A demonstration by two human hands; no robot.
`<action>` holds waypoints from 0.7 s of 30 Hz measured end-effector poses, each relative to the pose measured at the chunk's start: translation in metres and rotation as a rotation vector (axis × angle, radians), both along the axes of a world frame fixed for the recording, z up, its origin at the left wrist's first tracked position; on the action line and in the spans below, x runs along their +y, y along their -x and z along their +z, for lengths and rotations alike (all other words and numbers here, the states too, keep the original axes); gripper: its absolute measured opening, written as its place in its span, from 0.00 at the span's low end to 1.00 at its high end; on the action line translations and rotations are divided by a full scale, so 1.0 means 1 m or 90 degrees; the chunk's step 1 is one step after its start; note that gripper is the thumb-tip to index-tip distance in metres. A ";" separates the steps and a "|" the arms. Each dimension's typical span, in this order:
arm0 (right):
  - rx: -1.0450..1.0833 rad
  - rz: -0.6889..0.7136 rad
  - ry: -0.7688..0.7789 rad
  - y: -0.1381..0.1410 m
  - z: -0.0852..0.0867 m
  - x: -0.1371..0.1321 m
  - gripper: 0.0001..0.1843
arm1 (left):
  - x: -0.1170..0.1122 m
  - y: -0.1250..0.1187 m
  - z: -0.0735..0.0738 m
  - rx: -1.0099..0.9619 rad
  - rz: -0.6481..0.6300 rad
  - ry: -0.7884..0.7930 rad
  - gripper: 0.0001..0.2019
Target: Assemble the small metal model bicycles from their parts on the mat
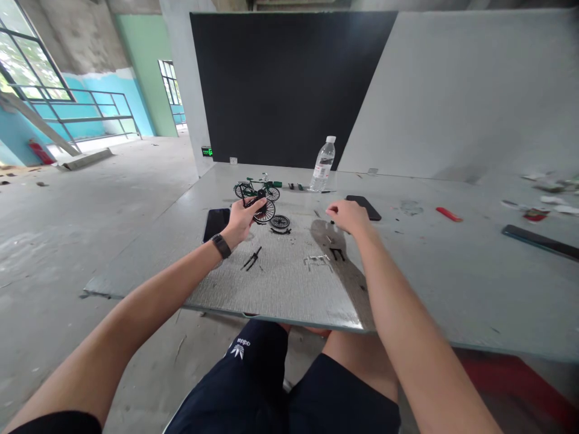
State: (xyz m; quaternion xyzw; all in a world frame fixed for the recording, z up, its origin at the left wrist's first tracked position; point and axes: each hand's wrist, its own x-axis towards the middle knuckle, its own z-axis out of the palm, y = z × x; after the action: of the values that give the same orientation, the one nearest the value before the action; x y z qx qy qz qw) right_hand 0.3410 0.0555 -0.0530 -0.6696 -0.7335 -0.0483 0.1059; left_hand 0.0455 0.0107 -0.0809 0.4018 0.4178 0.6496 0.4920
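Note:
My left hand, wearing a dark wristband, is closed around a black model bicycle part with a spoked wheel. My right hand hovers low over the table with its fingers pinched together; whatever they hold, if anything, is too small to make out. Just behind the held part stands a dark green model bicycle. A loose spoked wheel lies beside my left hand, a curved black piece in front of it. Closer to me are a black fork, a black bracket-like piece and thin silvery pieces.
The grey table also bears a water bottle, a black phone, a dark flat object, a red item and a long dark object. A black and white panel rises behind.

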 end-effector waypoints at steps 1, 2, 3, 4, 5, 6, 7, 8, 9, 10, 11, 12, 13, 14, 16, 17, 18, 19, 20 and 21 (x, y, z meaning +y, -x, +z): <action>0.002 -0.020 0.010 -0.004 0.000 0.001 0.14 | 0.000 0.000 0.000 0.002 -0.001 0.000 0.07; 0.007 -0.036 0.021 -0.008 -0.001 0.002 0.14 | 0.000 0.000 0.000 0.003 -0.002 0.000 0.07; 0.011 -0.047 0.032 -0.010 -0.003 0.003 0.13 | 0.000 0.000 0.000 0.003 -0.003 0.000 0.08; 0.015 -0.054 0.042 -0.012 -0.004 0.004 0.12 | -0.001 0.000 0.000 0.001 -0.003 -0.001 0.08; 0.018 -0.059 0.049 -0.012 -0.006 0.005 0.12 | -0.001 -0.001 0.000 -0.004 -0.004 -0.005 0.08; 0.021 -0.060 0.050 -0.011 -0.009 0.006 0.12 | -0.002 -0.001 0.001 -0.009 -0.003 -0.009 0.08; 0.024 -0.055 0.043 -0.010 -0.011 0.007 0.12 | -0.003 -0.002 0.002 -0.015 -0.002 -0.013 0.08; 0.024 -0.043 0.029 -0.007 -0.014 0.008 0.13 | -0.004 -0.002 0.002 -0.019 -0.002 -0.015 0.08; 0.021 -0.023 0.013 -0.004 -0.017 0.009 0.14 | -0.004 -0.002 0.003 -0.021 -0.004 -0.015 0.07; 0.017 0.000 -0.001 -0.002 -0.020 0.010 0.15 | -0.005 -0.003 0.004 -0.022 -0.006 -0.014 0.07; 0.011 0.023 -0.012 0.001 -0.022 0.011 0.16 | -0.005 -0.003 0.004 -0.021 -0.008 -0.013 0.06; 0.006 0.041 -0.015 0.004 -0.024 0.012 0.16 | -0.006 -0.003 0.004 -0.019 -0.009 -0.014 0.06; 0.002 0.052 -0.014 0.005 -0.025 0.012 0.16 | -0.006 -0.003 0.004 -0.015 -0.009 -0.018 0.06; 0.001 0.056 -0.011 0.007 -0.025 0.013 0.16 | -0.006 -0.003 0.004 -0.011 -0.008 -0.020 0.06; 0.005 0.054 -0.009 0.008 -0.021 0.012 0.14 | -0.006 -0.004 0.003 -0.005 -0.007 -0.021 0.05; 0.010 0.049 -0.009 0.008 -0.018 0.011 0.13 | -0.006 -0.004 0.003 -0.002 -0.007 -0.019 0.05; 0.014 0.041 -0.005 0.008 -0.014 0.009 0.12 | -0.006 -0.004 0.003 0.001 -0.007 -0.016 0.05; 0.018 0.030 0.006 0.007 -0.009 0.007 0.12 | -0.006 -0.004 0.004 0.006 -0.005 -0.016 0.05; 0.022 0.024 0.028 0.007 -0.004 0.005 0.11 | -0.007 -0.005 0.004 0.009 -0.005 -0.016 0.05; 0.026 0.020 0.063 0.005 0.002 0.002 0.11 | -0.008 -0.005 0.004 0.010 -0.005 -0.018 0.05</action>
State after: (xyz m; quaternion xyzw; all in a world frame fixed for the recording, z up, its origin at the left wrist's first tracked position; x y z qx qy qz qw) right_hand 0.3357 0.0577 -0.0511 -0.6633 -0.7431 0.0037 0.0883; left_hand 0.0505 0.0032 -0.0766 0.4150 0.4110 0.6505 0.4855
